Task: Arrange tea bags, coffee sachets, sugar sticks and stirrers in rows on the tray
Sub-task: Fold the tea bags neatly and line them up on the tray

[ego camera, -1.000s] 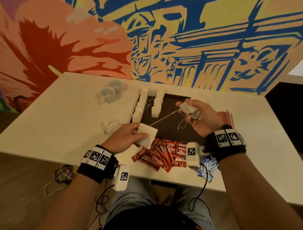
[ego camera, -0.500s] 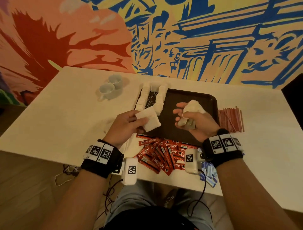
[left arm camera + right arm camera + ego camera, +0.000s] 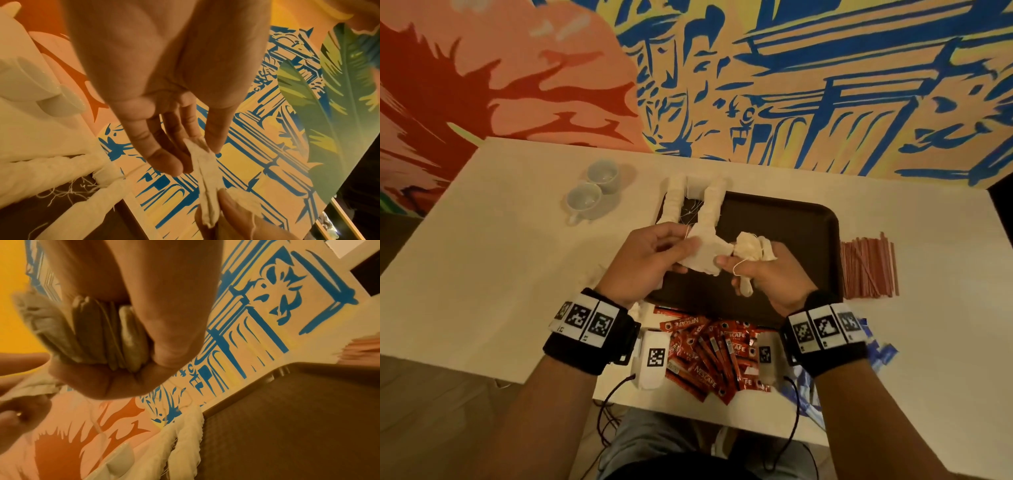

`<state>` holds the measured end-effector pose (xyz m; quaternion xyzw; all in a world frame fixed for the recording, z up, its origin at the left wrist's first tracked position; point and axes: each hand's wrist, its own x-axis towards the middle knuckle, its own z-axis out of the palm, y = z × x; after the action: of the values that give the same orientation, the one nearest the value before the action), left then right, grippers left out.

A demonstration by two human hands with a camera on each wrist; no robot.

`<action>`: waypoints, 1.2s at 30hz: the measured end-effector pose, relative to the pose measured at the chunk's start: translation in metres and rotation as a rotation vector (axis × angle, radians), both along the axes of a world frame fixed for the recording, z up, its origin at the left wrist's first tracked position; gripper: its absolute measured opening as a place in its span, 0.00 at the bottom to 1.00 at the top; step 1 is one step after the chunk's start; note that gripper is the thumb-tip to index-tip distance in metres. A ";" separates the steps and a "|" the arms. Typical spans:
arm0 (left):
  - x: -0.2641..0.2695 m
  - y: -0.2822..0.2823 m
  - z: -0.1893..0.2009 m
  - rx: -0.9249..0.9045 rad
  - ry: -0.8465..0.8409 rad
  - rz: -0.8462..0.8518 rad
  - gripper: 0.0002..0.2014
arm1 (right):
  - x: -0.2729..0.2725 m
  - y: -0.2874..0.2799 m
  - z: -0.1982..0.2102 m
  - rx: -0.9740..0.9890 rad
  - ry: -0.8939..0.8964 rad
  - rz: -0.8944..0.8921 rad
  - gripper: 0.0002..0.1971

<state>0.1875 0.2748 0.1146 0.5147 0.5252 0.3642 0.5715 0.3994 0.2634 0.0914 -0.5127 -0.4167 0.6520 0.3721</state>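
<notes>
Both hands hover over the dark tray (image 3: 791,233). My left hand (image 3: 654,260) pinches one flat white tea bag (image 3: 702,260) between thumb and fingers; the left wrist view shows that tea bag (image 3: 205,175) seen edge-on. My right hand (image 3: 763,277) grips a bunch of tea bags (image 3: 751,248) in its curled fingers, and its thumb touches the left hand's bag. The right wrist view shows the clutched tea bags (image 3: 102,337) in the fist. Two rows of tea bags (image 3: 709,209) lie along the tray's left side, with loose strings between them.
Red coffee sachets (image 3: 709,353) lie piled at the table's near edge below the tray. Red stirrers (image 3: 869,267) lie right of the tray, blue sugar sticks (image 3: 883,353) by my right wrist. Two white cups (image 3: 592,192) stand at the far left. A painted wall rises behind.
My hands have come together over the tray; a second ago they were apart with a string stretched between them. The left hand's tea bag now meets the right hand's bunch.
</notes>
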 end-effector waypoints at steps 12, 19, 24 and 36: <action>-0.018 0.041 -0.010 0.109 0.087 -0.164 0.11 | -0.012 0.032 -0.002 0.123 -0.042 0.037 0.05; -0.052 0.045 -0.013 0.224 0.154 -0.187 0.12 | -0.031 0.018 -0.008 0.062 -0.124 -0.165 0.15; -0.076 0.061 0.003 0.334 0.324 -0.228 0.06 | -0.042 -0.004 -0.002 0.003 -0.025 -0.228 0.22; -0.048 0.189 -0.027 0.469 0.985 -0.448 0.13 | -0.022 0.002 -0.009 -0.147 0.157 -0.332 0.10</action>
<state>0.1395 0.4640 0.0879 0.8344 0.5124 0.0591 0.1943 0.3779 0.2656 0.0824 -0.5477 -0.2474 0.6482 0.4677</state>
